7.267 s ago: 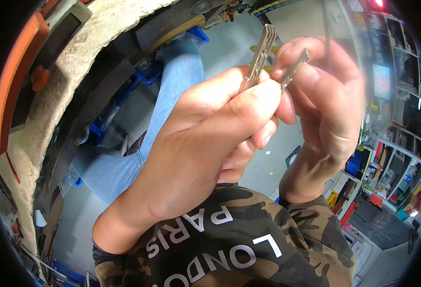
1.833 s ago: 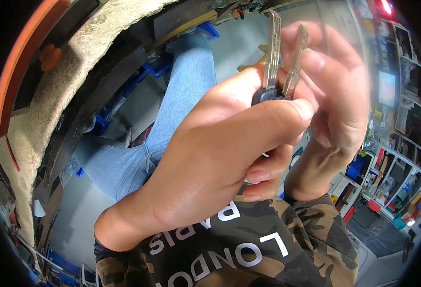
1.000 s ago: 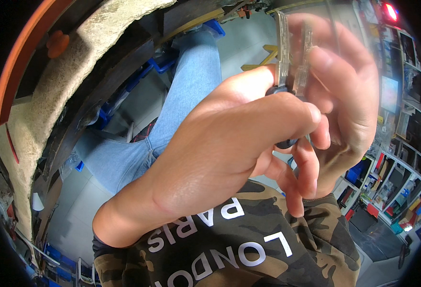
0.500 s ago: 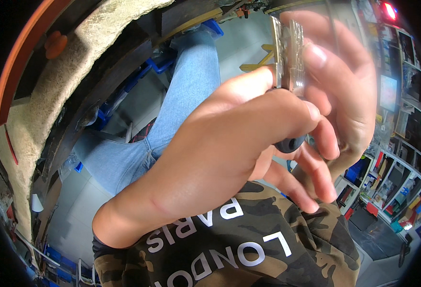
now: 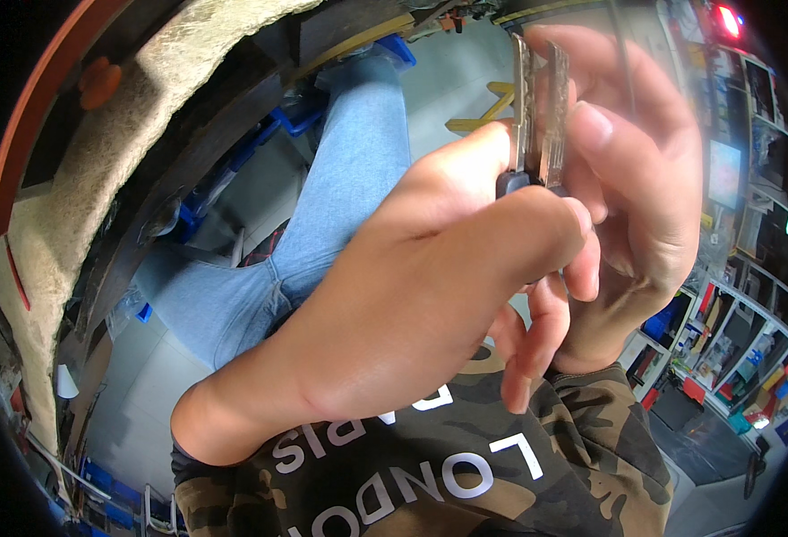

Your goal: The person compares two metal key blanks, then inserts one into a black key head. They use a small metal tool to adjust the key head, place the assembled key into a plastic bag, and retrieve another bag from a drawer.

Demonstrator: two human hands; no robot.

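Left hand (image 5: 439,259) curls its fingers closer now. Its grip pinches two keys (image 5: 520,116) by their heads (image 5: 511,183), so blades show; right hand's (image 5: 652,174) grip is unclear

And here, across the brown, black and tan camouflage fabric shirt (image 5: 609,456), bold white printed capitals are displayed in two rows, turned upside down to the view. The upper row (image 5: 345,431) is partly covered by the person's bare left hand (image 5: 421,268) and forearm; below, the lower row (image 5: 419,486) is spread wide, its left end cut off by the picture's bottom edge.
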